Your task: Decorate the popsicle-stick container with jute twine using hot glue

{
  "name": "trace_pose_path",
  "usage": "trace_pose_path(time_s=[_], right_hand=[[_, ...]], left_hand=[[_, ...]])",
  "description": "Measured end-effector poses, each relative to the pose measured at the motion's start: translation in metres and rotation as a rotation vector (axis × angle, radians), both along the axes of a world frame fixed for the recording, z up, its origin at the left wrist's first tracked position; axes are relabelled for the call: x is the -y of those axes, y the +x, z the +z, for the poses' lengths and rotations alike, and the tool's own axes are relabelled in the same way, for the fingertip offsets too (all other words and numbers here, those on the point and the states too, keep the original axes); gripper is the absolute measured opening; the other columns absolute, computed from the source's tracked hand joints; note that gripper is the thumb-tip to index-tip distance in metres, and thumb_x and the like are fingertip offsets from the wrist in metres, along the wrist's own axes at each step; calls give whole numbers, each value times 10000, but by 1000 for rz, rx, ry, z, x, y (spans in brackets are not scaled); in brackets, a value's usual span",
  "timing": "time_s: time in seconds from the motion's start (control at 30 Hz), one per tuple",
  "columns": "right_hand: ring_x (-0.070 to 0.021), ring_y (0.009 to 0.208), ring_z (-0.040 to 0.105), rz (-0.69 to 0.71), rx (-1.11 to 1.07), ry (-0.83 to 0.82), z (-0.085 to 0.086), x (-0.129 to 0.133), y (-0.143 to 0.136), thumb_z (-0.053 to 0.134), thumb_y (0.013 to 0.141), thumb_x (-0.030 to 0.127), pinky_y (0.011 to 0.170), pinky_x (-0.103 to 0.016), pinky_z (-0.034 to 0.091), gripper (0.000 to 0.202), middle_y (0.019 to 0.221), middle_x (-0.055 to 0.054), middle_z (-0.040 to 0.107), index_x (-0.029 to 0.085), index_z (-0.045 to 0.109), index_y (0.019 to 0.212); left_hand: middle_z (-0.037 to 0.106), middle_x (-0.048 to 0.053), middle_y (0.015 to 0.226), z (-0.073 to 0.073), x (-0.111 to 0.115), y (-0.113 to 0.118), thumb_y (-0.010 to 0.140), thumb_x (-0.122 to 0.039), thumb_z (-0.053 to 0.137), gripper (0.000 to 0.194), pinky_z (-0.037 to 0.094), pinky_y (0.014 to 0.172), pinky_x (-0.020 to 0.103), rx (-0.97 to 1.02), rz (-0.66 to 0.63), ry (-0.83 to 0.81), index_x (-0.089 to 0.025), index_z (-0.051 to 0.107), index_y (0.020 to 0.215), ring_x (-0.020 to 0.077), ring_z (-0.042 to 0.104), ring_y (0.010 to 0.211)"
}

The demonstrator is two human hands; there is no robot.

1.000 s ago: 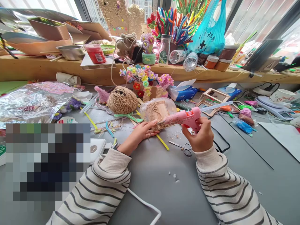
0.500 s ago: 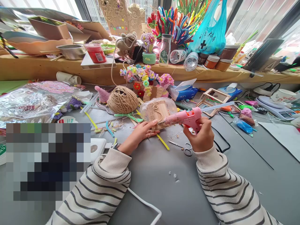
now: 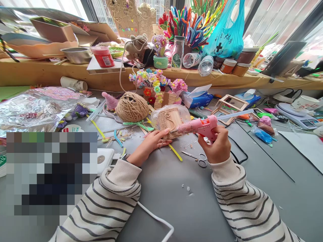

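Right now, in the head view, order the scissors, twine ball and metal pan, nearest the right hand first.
1. Scissors, just left of the right hand.
2. Twine ball, farther left on the table.
3. Metal pan, far left on the ledge.

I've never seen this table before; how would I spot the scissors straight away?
On the grey table, find the right hand holding the pink glue gun. Just left of that hand, below the gun in the picture, lie the small scissors, blades pointing left. Unlike the plain yellow strip further left, they have two looped grey handles.
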State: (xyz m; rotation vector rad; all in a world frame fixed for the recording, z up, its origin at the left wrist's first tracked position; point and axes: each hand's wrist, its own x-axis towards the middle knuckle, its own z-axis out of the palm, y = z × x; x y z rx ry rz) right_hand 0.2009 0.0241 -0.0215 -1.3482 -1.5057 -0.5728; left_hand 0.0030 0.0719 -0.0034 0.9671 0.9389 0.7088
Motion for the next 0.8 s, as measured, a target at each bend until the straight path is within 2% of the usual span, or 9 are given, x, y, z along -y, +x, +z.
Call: trace_pose_path(time_s=[0.5, 0.8], right_hand=[[-116, 536, 531, -6, 15, 0, 0, 0, 2, 630, 642, 213, 365, -218, 374, 378, 829, -40, 583, 193, 406, 946], [-118, 535, 525, -35, 43, 10, 1, 0, 4, 623, 641, 215, 361, -219, 366, 364, 813, -39, 570, 192, 407, 932]], left_hand=[[566, 145, 1146, -4, -2, 0, 707, -363, 605, 401, 446, 911, 375, -4, 7, -3, -103, 571, 1010, 241, 626, 911], [554, 151, 1169, -5, -4, 0, 700, -380, 610, 413, 449, 909, 385, 0, 0, 0, -105, 579, 1006, 252, 605, 955]])
